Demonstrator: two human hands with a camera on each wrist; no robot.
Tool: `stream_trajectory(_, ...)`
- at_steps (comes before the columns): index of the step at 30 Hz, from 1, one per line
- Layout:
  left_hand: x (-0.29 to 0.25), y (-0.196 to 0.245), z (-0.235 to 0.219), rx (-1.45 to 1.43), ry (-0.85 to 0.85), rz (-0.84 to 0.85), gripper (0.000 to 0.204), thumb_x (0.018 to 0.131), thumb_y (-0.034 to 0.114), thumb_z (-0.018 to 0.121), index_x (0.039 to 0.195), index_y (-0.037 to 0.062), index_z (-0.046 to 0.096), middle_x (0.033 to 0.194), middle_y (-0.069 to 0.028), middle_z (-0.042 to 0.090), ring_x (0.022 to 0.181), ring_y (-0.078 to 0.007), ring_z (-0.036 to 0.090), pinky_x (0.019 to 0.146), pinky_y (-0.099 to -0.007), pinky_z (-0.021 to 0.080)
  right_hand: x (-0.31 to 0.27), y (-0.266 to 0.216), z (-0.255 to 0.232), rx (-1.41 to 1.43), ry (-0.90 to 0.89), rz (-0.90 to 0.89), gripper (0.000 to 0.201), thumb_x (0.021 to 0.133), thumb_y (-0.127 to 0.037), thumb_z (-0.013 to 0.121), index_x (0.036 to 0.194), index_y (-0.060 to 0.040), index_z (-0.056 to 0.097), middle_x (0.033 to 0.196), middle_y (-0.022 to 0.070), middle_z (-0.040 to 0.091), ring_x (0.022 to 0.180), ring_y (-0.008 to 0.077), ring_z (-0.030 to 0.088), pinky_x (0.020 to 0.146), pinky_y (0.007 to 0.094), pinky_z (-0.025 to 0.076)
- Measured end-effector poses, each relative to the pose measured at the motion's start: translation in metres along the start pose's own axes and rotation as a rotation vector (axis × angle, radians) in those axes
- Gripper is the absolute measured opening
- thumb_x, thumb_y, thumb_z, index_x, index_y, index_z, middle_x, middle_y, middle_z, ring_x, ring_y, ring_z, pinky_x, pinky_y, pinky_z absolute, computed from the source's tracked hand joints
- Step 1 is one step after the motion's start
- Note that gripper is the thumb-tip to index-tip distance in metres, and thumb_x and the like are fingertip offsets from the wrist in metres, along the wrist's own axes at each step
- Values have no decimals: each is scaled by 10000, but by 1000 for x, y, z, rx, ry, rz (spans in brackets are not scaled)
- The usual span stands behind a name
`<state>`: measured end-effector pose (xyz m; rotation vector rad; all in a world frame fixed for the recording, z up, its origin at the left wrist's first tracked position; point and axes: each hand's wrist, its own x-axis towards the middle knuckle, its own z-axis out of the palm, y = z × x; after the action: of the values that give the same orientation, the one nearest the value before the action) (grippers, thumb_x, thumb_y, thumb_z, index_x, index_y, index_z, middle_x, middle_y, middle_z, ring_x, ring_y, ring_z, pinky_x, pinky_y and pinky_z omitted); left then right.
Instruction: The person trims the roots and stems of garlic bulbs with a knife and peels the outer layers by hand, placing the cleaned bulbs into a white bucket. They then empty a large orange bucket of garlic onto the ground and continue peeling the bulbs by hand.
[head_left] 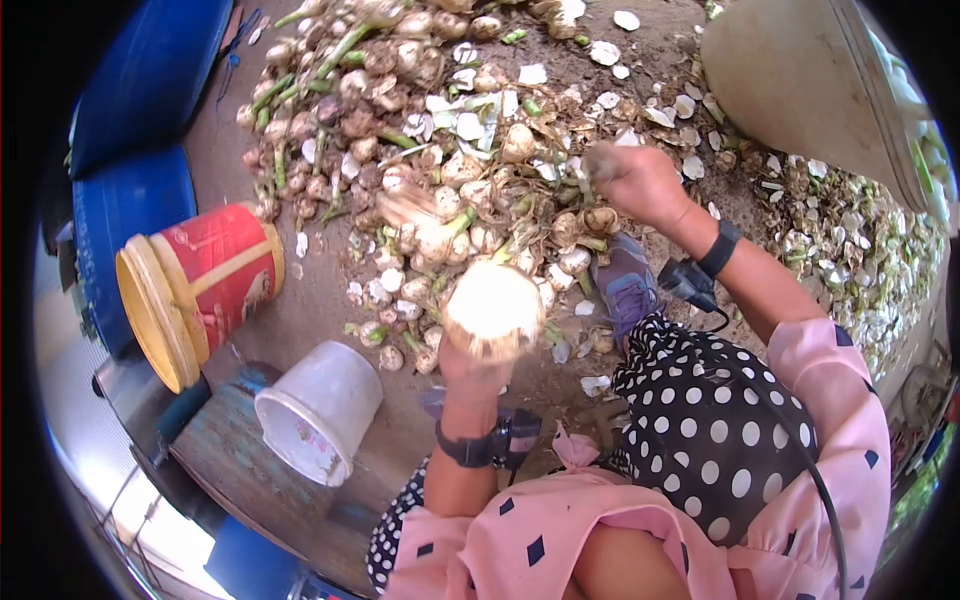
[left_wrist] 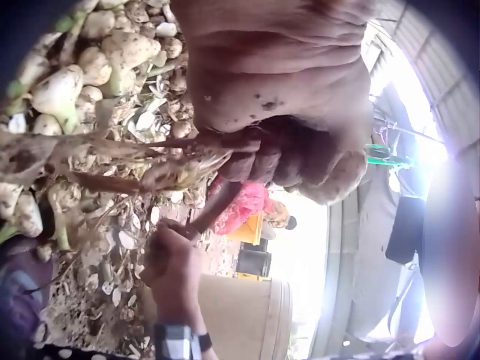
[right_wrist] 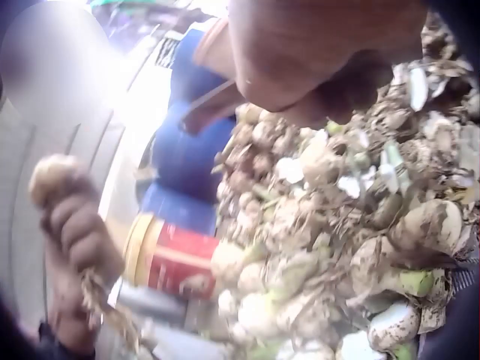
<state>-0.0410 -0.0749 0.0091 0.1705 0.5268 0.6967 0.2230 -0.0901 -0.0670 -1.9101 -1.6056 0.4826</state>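
The left hand (head_left: 475, 375) holds a pale bulb (head_left: 495, 310) by its neck. The fingers are curled tight round the dry stalks (left_wrist: 112, 154), so the bulb sticks out at 1 end of the fist and the stalks trail from the other. That grip likely leaves the round part uncovered and steady. In the head view the bulb is glaring and blurred, so its surface is hard to read.

The right hand (head_left: 645, 185), towards 1 o'clock, is closed round a narrow flat thing (right_wrist: 210, 105), perhaps a blade. Its free end sticks out past the fist, presumably to keep that edge off the fingers; I cannot tell just where each fingertip presses. The 2 hands are apart.

The heap of bulbs (head_left: 400, 180) spreads over the floor from 10 to 12 o'clock, probably put there to be within reach of both hands. White peelings (head_left: 840, 240) lie at 2 to 3 o'clock, and a shoe (head_left: 628, 290) sits at the near side of the heap, towards 1 o'clock. The red bucket (head_left: 225, 270) with a yellow rim is at 9 o'clock and the white bucket (head_left: 330, 400) at 8. At 2 o'clock a big pale tub (head_left: 810, 90) has whitish things showing at its mouth. All 3 seem to be upright, which would let things be dropped in from above. Dark straps (head_left: 720, 250) hold a small camera on each wrist, leaving the palms unblocked.
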Motion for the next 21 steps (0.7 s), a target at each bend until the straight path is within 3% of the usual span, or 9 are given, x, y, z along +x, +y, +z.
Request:
stream_trajectory(2,10,6,11,482,166,36,570,778,54,607,1324,87,447,1196,-162,554,1104,-329,542,929,-449,464,-3,9,-6,706,-142,469,195,845,-204,641,964,-50,631,762,37,669,552,140,598,475,287,482)
stream_trajectory(3,25,13,24,978,1,129,619,739,35,618,1330,104,448,1210,-166,541,1124,-337,521,961,-455,423,3,-13,-24,932,-304,575,233,843,-187,634,1016,-32,615,787,37,668,580,126,617,489,267,491)
stream_trajectory(5,62,18,37,2038,-215,562,760,636,-4,634,1357,115,424,1229,-172,509,1216,-328,425,1049,-457,291,4,-36,-21,1426,-453,666,338,835,-166,645,1119,-3,563,830,46,647,562,116,616,500,219,500)
stream_trajectory(6,65,15,45,2319,-18,718,707,693,14,624,1362,27,397,1356,-172,411,1300,-276,347,1079,-385,267,5,-50,-17,1448,-339,602,353,836,-162,649,1139,-7,557,825,51,637,517,91,579,482,187,482)
stream_trajectory(9,65,-8,37,1828,350,801,646,753,14,590,1366,25,386,1321,-145,455,1250,-254,421,1012,-363,361,8,-51,-22,1392,-411,582,309,825,-180,670,1081,-16,616,803,50,635,608,105,586,590,232,505)
stream_trajectory(11,56,-16,34,328,516,174,439,809,11,555,1244,-14,501,1143,-133,584,1051,-222,575,858,-320,473,4,-65,-10,1231,-300,290,276,800,-179,690,1026,-22,660,755,4,647,648,130,604,623,299,508)
stream_trajectory(15,61,-11,27,728,525,170,137,806,52,611,903,-42,631,805,-125,651,715,-189,630,677,-298,514,12,-60,-17,555,-298,116,90,753,-133,647,842,-146,639,654,36,642,569,205,615,572,330,503)
stream_trajectory(17,61,-6,24,888,459,104,166,784,60,634,905,-53,627,800,-124,650,715,-189,629,676,-294,509,19,-58,-18,318,-169,-103,55,739,-115,615,773,-149,589,624,67,607,566,234,612,553,358,506)
stream_trajectory(21,44,15,42,1540,330,142,217,736,105,685,919,-10,661,857,-94,670,766,-220,634,702,-332,508,24,1,17,22,-295,-61,32,787,-136,584,794,-156,608,578,54,581,542,206,605,537,366,514)
